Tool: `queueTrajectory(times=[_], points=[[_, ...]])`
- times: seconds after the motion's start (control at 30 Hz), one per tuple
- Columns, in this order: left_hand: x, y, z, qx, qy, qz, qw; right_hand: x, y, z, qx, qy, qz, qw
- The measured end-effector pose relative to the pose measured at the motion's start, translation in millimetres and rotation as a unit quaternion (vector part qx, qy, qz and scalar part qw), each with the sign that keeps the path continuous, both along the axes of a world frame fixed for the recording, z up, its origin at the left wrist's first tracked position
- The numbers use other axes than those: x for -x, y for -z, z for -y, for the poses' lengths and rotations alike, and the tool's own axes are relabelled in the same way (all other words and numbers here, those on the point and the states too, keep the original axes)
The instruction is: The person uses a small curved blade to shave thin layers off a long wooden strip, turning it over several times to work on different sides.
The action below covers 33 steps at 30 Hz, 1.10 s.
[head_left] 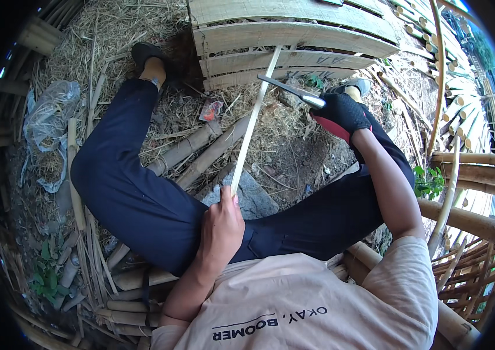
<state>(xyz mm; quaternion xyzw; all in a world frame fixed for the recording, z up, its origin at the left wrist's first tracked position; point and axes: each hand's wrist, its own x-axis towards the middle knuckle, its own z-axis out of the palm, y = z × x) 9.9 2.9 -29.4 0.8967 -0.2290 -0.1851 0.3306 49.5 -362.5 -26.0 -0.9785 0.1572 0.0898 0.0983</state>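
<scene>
My bare left hand [222, 224] is closed around the lower end of a thin, pale bamboo strip [249, 129], close to my lap. From there the strip slants up and away, its far end in front of a wooden crate [288, 36]. My right hand [343, 116], in a black and red glove, grips a knife [291, 90] whose blade points left. The blade's tip end crosses the upper part of the strip; whether it cuts in or only rests against it, I cannot tell. The knife's handle is mostly hidden inside the glove.
Between my legs lie a grey stone [253, 201] and bamboo poles [186, 146] on straw-covered ground. A crumpled clear plastic bag [52, 119] is at the left. Cut bamboo poles [463, 114] are stacked at the far right, and a bamboo frame [475, 224] stands beside my right side.
</scene>
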Motion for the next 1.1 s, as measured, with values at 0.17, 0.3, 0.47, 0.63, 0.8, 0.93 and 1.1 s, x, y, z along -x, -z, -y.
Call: queueTrajectory(times=[0.17,0.3,0.47,0.63,0.8,0.93,1.1], points=[[-1.6,-3.7,2.1,0.011,-0.010,-0.009,1.000,4.7,-12.3,-68.0,-0.074,-0.140,-0.082,0.984],[-0.4,-6.4,5.8,0.006,-0.021,-0.013,1.000,7.9,-12.5,-78.9,-0.058,-0.156,-0.109,0.980],[2.5,-5.4,6.2,-0.013,-0.025,-0.005,1.000,2.9,-16.6,-82.2,-0.019,-0.122,-0.118,0.985],[6.3,-12.0,6.7,-0.036,-0.011,-0.003,0.999,-18.4,-13.7,-29.6,0.052,0.011,-0.066,0.996],[9.5,-12.7,6.5,-0.040,-0.007,0.011,0.999,-19.0,-7.3,16.2,0.060,0.040,-0.042,0.997],[6.8,-9.8,6.4,-0.040,-0.010,0.003,0.999,-7.0,-17.7,-11.0,-0.041,0.002,-0.082,0.996],[5.1,-11.6,6.6,-0.040,-0.011,-0.004,0.999,13.5,-50.0,-69.3,-0.122,-0.048,-0.189,0.973]])
